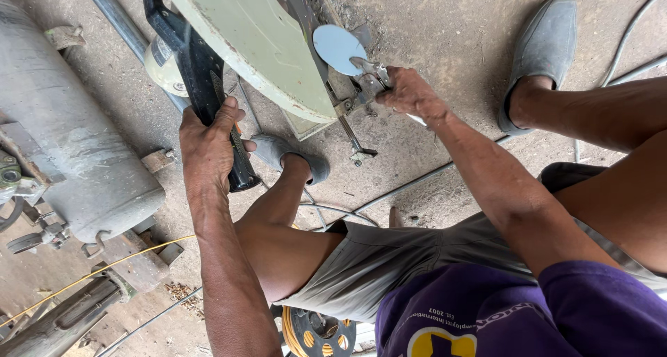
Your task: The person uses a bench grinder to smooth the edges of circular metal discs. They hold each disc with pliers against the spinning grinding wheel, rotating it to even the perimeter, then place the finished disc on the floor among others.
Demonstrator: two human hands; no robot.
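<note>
The left hand is wrapped around the black handle of a pale green chop saw on the concrete floor. The right hand pinches a small metal piece beside the blade guard; a slip there could likely pull fingers toward the blade.

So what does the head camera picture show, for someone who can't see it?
A person's left hand grips the black handle of a pale green chop saw on a concrete floor, while the right hand holds a small metal piece at its clamp.
</note>
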